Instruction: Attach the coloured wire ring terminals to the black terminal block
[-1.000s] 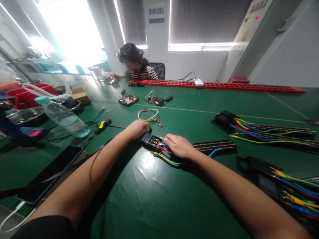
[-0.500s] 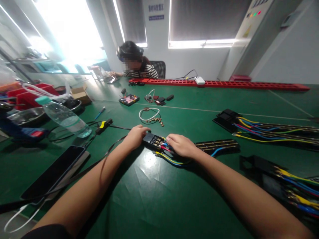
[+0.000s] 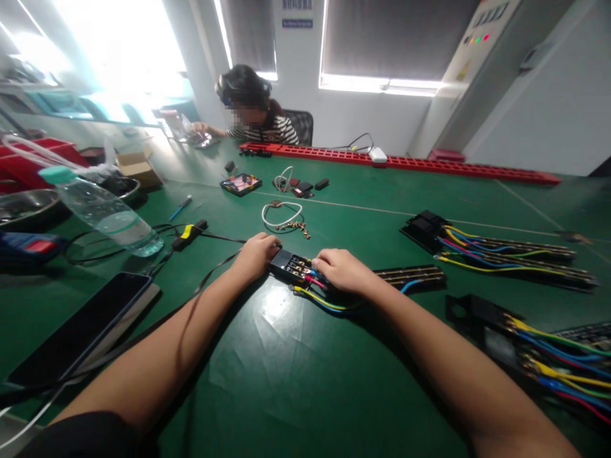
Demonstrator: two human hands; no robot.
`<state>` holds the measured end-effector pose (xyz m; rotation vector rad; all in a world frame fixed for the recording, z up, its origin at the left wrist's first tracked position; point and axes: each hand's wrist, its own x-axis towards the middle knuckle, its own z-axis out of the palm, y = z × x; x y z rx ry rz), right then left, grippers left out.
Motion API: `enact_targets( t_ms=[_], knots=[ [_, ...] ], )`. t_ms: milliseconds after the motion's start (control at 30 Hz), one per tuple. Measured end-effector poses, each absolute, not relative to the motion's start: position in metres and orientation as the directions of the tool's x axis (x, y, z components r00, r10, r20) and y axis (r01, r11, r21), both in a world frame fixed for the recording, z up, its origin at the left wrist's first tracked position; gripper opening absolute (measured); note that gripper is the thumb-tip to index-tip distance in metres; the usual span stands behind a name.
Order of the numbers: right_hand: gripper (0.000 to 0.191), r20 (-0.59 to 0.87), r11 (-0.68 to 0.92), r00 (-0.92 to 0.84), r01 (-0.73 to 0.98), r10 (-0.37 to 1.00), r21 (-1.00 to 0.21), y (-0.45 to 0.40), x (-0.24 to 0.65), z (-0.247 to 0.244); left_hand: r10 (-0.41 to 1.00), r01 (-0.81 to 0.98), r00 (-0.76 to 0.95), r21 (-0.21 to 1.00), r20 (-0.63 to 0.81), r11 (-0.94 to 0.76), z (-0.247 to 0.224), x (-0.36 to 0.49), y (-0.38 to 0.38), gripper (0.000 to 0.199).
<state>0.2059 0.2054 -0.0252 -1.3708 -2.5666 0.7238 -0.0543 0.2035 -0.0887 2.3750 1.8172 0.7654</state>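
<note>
1. Our L hand [image 3: 259, 254] is at the L end of the black block [image 3: 285, 261]; fingers bent, fingertips close against its end. Can't tell if they've a firm grip.
2. Our R hand [image 3: 342, 270] curls over the coloured wires [image 3: 329, 304] at the block's R side, fingers bent and close tog.; undersides hidden, so can't tell how tight.
3. Block sits mid-table betw. our hands: boxy, plastic-looking, smooth lid part on L, open slots w/ shiny metal bits on R.
4. Wires are glossy & bendy: yellow, blue, red, yellow-green; one yellow-green lead bows out on our side, metal lug at its tip.
5. Past our R wrist, a flat dark strip [image 3: 415, 278] w/ brassy lines lies lengthwise.
6. Just beyond block: small brassy screws [image 3: 300, 229], loose heap, by a round white cable loop [image 3: 281, 215].
7. Tabletop [image 3: 267, 381]: green, slick, creased, w/ bright glare nr us.
8. To L: clear ribbed bottle [image 3: 112, 219], tilted; flat glassy phone [image 3: 83, 324].
9. To R: more black wired units [image 3: 424, 230].
</note>
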Motion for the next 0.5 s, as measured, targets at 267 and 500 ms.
enact_targets(
  t_ms=[267, 500],
  knots=[
    [0.037, -0.04, 0.502, -0.598, 0.706, 0.801, -0.5, 0.203, 0.21, -0.041, 0.92, 0.913, 0.117, 0.323, 0.374, -0.247, -0.096, -0.054, 0.211, 0.027],
    [0.038, -0.045, 0.483, -0.592, 0.697, 0.805, -0.531, 0.203, 0.212, -0.042, 0.914, 0.919, 0.07, 0.33, 0.4, -0.215, -0.099, -0.052, 0.215, 0.015]
  ],
)
